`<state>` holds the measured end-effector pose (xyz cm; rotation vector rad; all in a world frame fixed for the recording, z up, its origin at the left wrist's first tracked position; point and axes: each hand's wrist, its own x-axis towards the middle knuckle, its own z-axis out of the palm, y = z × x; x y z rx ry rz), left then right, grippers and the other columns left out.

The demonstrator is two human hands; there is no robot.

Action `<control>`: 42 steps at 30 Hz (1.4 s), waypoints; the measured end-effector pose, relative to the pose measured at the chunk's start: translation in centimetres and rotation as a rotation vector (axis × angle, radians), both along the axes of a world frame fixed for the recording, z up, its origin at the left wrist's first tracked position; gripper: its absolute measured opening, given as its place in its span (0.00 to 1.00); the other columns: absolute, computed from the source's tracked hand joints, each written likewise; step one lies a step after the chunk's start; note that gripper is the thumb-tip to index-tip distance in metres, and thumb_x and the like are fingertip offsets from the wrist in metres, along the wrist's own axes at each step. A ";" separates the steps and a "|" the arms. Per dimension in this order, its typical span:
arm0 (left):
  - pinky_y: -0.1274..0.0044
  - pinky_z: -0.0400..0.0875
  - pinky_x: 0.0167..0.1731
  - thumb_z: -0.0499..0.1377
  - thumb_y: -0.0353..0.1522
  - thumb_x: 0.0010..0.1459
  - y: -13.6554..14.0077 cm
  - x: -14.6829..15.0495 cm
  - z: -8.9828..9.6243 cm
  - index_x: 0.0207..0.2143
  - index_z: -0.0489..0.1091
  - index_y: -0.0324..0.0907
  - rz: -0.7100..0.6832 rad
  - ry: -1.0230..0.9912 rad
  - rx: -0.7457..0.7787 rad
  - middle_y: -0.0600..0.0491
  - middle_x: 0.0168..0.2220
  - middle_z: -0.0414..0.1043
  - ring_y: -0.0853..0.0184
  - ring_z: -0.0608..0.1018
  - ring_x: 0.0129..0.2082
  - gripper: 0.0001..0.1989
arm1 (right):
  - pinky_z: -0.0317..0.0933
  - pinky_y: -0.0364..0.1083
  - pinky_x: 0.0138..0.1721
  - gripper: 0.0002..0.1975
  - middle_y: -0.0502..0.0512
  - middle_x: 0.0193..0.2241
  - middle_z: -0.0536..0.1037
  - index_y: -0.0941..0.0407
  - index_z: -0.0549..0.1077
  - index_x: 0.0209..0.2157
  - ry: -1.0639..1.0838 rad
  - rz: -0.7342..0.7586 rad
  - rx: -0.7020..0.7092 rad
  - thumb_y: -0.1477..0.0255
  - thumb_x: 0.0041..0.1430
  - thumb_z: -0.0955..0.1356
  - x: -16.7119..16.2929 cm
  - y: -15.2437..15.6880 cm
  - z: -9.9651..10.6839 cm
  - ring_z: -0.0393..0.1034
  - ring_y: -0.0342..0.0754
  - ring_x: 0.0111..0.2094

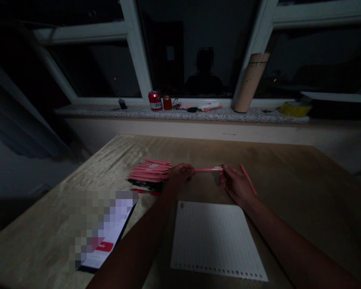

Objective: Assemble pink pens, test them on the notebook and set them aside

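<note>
A pink pen (208, 169) is stretched level between my two hands above the table. My left hand (182, 173) pinches its left end, and the fingers of my right hand (234, 181) close round its right end. Close by my left hand lies a pile of pink pens (149, 170), with black pens (147, 184) and a red pen (146, 192) along its near side. Another pink pen (248, 179) lies slantwise on the table just beyond my right hand. Below both hands rests a lined sheet of paper (215, 241) with punched holes along its near edge.
A lit tablet or phone (108, 235), partly blurred, lies left of my left forearm on the table (87, 176). On the windowsill stand a red can (155, 100), a small red jar (167, 102), a tall cardboard-coloured tube (252, 83) and a yellow tape roll (295, 109).
</note>
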<state>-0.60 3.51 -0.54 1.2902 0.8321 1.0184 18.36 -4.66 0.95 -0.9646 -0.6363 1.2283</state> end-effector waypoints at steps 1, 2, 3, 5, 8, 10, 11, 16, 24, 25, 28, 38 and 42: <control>0.83 0.58 0.18 0.63 0.36 0.41 -0.1 0.1 0.1 0.28 0.68 0.36 0.008 0.004 0.007 0.56 0.21 0.69 0.77 0.66 0.17 0.13 | 0.54 0.39 0.19 0.12 0.46 0.21 0.70 0.56 0.71 0.30 0.034 0.017 -0.007 0.62 0.48 0.71 0.0 0.0 0.1 0.59 0.38 0.18; 0.83 0.57 0.18 0.63 0.35 0.42 -0.3 0.1 0.2 0.28 0.68 0.36 0.014 0.012 0.012 0.57 0.20 0.68 0.77 0.66 0.17 0.12 | 0.55 0.39 0.20 0.12 0.47 0.21 0.70 0.55 0.71 0.30 0.063 0.036 -0.016 0.61 0.50 0.70 0.0 -0.1 0.1 0.59 0.38 0.18; 0.83 0.56 0.17 0.63 0.35 0.41 -0.4 0.2 0.3 0.27 0.68 0.36 0.019 0.021 0.016 0.57 0.19 0.67 0.77 0.65 0.16 0.12 | 0.56 0.40 0.21 0.12 0.47 0.21 0.70 0.55 0.71 0.31 0.084 0.054 -0.025 0.60 0.52 0.68 0.1 -0.1 0.1 0.60 0.38 0.18; 0.83 0.55 0.17 0.63 0.35 0.41 -0.6 0.3 0.4 0.27 0.68 0.36 0.031 0.040 0.023 0.59 0.17 0.65 0.77 0.64 0.15 0.12 | 0.58 0.40 0.23 0.13 0.48 0.21 0.72 0.54 0.71 0.31 0.114 0.086 -0.037 0.58 0.55 0.65 0.3 -0.1 -0.1 0.62 0.39 0.19; 0.83 0.55 0.17 0.62 0.36 0.42 -0.8 0.4 0.4 0.27 0.68 0.37 0.033 0.054 0.052 0.58 0.18 0.66 0.77 0.63 0.16 0.12 | 0.60 0.42 0.25 0.14 0.49 0.22 0.74 0.54 0.72 0.32 0.218 0.127 -0.038 0.58 0.56 0.64 0.5 -0.1 -0.5 0.64 0.41 0.20; 0.83 0.55 0.17 0.62 0.37 0.44 -0.8 0.4 0.1 0.29 0.69 0.37 0.025 0.079 0.091 0.58 0.19 0.66 0.77 0.64 0.16 0.13 | 0.61 0.43 0.26 0.14 0.50 0.23 0.76 0.55 0.73 0.33 0.324 0.166 -0.034 0.59 0.57 0.63 0.6 -0.2 -0.5 0.65 0.41 0.20; 0.83 0.55 0.17 0.62 0.37 0.44 -0.8 0.4 0.0 0.30 0.69 0.37 0.023 0.096 0.110 0.58 0.20 0.66 0.77 0.64 0.17 0.13 | 0.61 0.43 0.27 0.14 0.51 0.23 0.76 0.55 0.73 0.34 0.365 0.189 -0.029 0.60 0.58 0.63 0.7 -0.2 -0.5 0.66 0.42 0.21; 0.84 0.54 0.17 0.60 0.38 0.47 -0.9 0.4 0.0 0.31 0.70 0.36 0.024 0.169 0.161 0.59 0.17 0.61 0.77 0.63 0.16 0.14 | 0.63 0.45 0.28 0.14 0.54 0.25 0.78 0.55 0.73 0.37 0.459 0.283 0.001 0.62 0.61 0.60 0.7 -0.4 -0.5 0.69 0.44 0.22; 0.83 0.53 0.17 0.60 0.38 0.48 -0.9 0.2 0.1 0.31 0.70 0.36 0.025 0.159 0.163 0.59 0.16 0.61 0.77 0.62 0.16 0.13 | 0.65 0.47 0.31 0.13 0.54 0.28 0.79 0.55 0.72 0.39 0.482 0.323 0.003 0.66 0.62 0.60 0.5 -0.5 -0.8 0.72 0.46 0.26; 0.83 0.53 0.17 0.60 0.38 0.48 -0.9 0.2 0.1 0.31 0.70 0.36 0.031 0.158 0.159 0.59 0.16 0.61 0.77 0.62 0.16 0.13 | 0.65 0.47 0.31 0.12 0.54 0.28 0.79 0.56 0.72 0.39 0.481 0.319 0.002 0.66 0.62 0.60 0.4 -0.5 -0.8 0.72 0.45 0.26; 0.83 0.53 0.17 0.61 0.38 0.47 -0.8 0.3 0.0 0.31 0.70 0.36 0.039 0.158 0.147 0.59 0.16 0.60 0.77 0.62 0.16 0.14 | 0.65 0.47 0.32 0.12 0.54 0.27 0.79 0.56 0.72 0.37 0.472 0.300 -0.008 0.66 0.62 0.61 0.4 -0.5 -0.8 0.72 0.45 0.27; 0.82 0.54 0.17 0.61 0.38 0.45 -0.8 0.3 -0.1 0.31 0.71 0.36 0.033 0.159 0.136 0.60 0.16 0.62 0.77 0.62 0.16 0.14 | 0.65 0.47 0.30 0.16 0.56 0.27 0.79 0.56 0.72 0.37 0.504 0.315 -0.019 0.64 0.63 0.57 0.4 -0.6 -0.5 0.73 0.48 0.28; 0.83 0.54 0.17 0.61 0.39 0.46 -0.9 0.3 0.0 0.30 0.71 0.36 0.023 0.184 0.172 0.60 0.16 0.61 0.77 0.62 0.16 0.14 | 0.64 0.47 0.29 0.15 0.56 0.27 0.79 0.56 0.72 0.37 0.508 0.314 -0.023 0.64 0.63 0.57 0.5 -0.6 -0.6 0.73 0.47 0.28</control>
